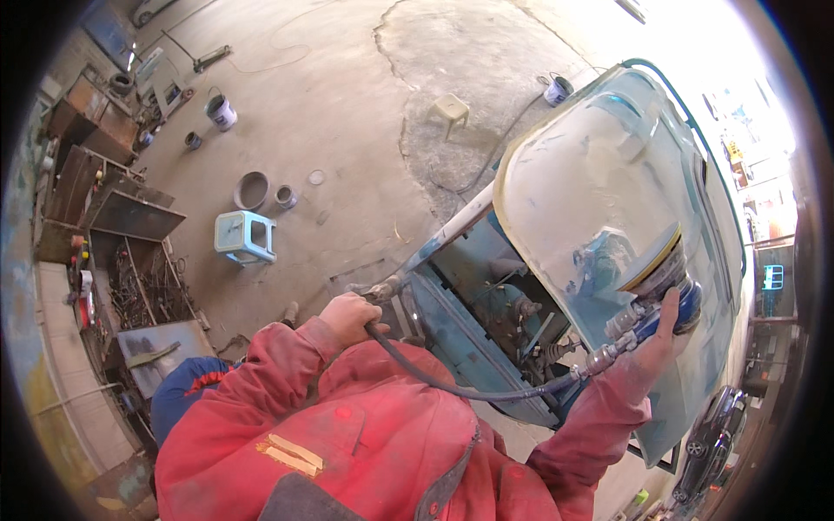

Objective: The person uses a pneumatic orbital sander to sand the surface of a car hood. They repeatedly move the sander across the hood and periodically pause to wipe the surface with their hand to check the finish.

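Note:
My right hand (662, 334) is wrapped around a blue and silver air sander (686, 306), lifted beside the vehicle body. Its round pad (650, 258), yellow at the rim, is tilted upward. From the sander's metal fitting a black air hose (469, 393) sags across my front to my left hand (346, 319). That hand is closed around the hose, with a metal coupling (382, 290) just beyond the fingers. The curved light-blue vehicle panel (591, 165) has whitish sanded patches and lies close to the sander.
An open bay with machinery (530, 317) lies between my arms. On the dusty floor stand a light-blue stool (246, 236), a cream stool (450, 108), and buckets, one white (221, 113). Metal scrap and shelving (130, 213) line the left wall. A dark car (708, 443) is at lower right.

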Demonstrator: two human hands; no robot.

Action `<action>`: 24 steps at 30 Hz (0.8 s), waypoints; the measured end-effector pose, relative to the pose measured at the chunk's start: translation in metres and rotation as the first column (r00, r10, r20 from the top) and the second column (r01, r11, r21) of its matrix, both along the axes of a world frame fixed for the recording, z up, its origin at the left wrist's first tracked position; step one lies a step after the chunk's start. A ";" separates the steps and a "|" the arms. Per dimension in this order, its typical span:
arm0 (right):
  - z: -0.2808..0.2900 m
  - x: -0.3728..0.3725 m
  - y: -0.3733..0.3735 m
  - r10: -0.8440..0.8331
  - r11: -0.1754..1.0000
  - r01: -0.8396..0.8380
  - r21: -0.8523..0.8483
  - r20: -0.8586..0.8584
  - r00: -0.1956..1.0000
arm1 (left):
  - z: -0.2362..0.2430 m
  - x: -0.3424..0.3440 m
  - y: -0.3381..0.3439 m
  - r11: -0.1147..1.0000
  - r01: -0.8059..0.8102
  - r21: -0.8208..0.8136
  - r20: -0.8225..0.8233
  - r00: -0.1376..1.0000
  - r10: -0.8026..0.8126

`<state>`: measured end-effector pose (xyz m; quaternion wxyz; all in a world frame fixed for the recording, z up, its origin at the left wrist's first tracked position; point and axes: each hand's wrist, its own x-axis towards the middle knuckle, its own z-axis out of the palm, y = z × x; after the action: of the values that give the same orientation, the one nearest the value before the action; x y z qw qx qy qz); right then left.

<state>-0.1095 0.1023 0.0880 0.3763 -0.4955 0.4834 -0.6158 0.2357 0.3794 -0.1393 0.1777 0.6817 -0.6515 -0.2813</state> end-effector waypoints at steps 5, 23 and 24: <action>0.005 0.043 0.011 0.026 1.000 -0.026 -0.011 0.078 0.997 | 0.018 -0.019 -0.005 0.997 -0.050 -0.061 -0.078 0.996 0.045; -0.039 0.051 0.105 0.077 0.993 -0.096 0.071 0.233 0.969 | 0.142 -0.040 -0.131 0.919 0.376 0.118 -0.639 0.737 -0.220; -0.039 0.046 0.112 0.072 0.993 -0.092 0.078 0.225 0.972 | 0.146 -0.039 -0.137 0.914 0.400 0.065 -0.622 0.733 -0.276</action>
<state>-0.0637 0.2140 0.0489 0.4746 -0.4262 0.4440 -0.6293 0.1970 0.2424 0.0066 0.2530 0.4404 -0.6438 -0.5723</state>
